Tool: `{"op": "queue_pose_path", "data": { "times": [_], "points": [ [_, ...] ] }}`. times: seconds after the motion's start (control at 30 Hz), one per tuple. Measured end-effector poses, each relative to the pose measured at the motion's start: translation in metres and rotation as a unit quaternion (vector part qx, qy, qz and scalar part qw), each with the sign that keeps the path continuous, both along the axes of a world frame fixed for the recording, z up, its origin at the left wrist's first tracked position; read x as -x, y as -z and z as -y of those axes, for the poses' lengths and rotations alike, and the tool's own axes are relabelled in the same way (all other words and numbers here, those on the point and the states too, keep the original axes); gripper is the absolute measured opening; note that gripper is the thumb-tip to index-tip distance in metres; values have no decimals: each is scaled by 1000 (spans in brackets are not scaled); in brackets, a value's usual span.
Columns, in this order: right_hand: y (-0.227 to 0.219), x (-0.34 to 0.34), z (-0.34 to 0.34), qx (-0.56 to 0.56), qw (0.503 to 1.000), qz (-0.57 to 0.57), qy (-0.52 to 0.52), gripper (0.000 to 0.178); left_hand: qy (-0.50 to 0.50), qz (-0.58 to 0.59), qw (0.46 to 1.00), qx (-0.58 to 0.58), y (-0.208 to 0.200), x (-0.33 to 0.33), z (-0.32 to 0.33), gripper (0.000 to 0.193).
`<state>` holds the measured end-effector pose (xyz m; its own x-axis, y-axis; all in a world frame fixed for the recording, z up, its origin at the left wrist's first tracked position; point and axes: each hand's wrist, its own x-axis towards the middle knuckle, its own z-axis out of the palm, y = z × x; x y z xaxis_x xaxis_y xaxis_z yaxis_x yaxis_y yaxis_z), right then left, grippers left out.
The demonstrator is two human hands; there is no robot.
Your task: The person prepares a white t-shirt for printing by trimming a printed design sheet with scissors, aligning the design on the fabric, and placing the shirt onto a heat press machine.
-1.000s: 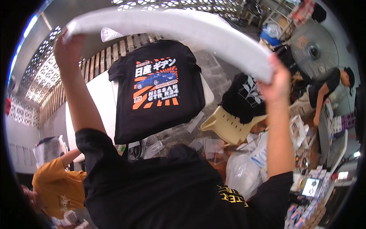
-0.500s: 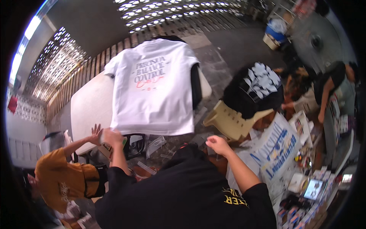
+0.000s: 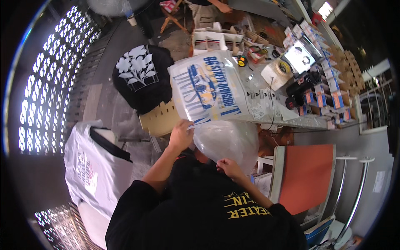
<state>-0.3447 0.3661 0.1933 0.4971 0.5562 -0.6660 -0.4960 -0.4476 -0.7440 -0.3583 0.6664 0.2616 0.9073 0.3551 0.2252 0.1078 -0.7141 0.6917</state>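
A clear plastic bag with a printed white sheet or shirt [image 3: 208, 89] in it, blue and yellow in design, lies ahead of me on the table's near edge. Touching or just short of its near corner is my left hand [image 3: 181, 136], fingers curled; a small pale bit shows by the thumb, too small to name. My right hand [image 3: 230, 168] is closed in a pinch lower down, in front of a large translucent plastic bag [image 3: 229, 141]. What it holds, if anything, is hidden. At the left, a white printed T-shirt [image 3: 93, 164] is spread over a padded board.
A black garment with a white flower print [image 3: 139, 75] drapes over a cream plastic chair [image 3: 158, 118]. Small boxes and a lit screen [image 3: 299, 58] crowd the table's right side. An orange-red padded board [image 3: 306, 179] stands to my right. Another person's arm [image 3: 221, 6] shows at the far edge.
My view has swung right, from the white T-shirt to the table. The bagged print now lies straight ahead, by my left hand. The person in the mustard shirt has left the view.
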Motion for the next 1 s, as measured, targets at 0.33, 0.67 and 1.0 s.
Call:
{"op": "queue_pose_path", "data": {
  "times": [0.33, 0.67, 1.0],
  "points": [
    [-6, -72, -6, 64, 957, 253, 125, 24, -337, -128, 893, 270, 60, -135, -113, 52],
    [-53, -221, -84, 149, 910, 360, 139, 19, -86, 74, 721, 684, 30, -100, -168, 36],
    [-14, -299, -135, 235, 861, 436, 118, 35, -57, 47, 684, 725, 59, -91, -197, 40]
  ]
}}
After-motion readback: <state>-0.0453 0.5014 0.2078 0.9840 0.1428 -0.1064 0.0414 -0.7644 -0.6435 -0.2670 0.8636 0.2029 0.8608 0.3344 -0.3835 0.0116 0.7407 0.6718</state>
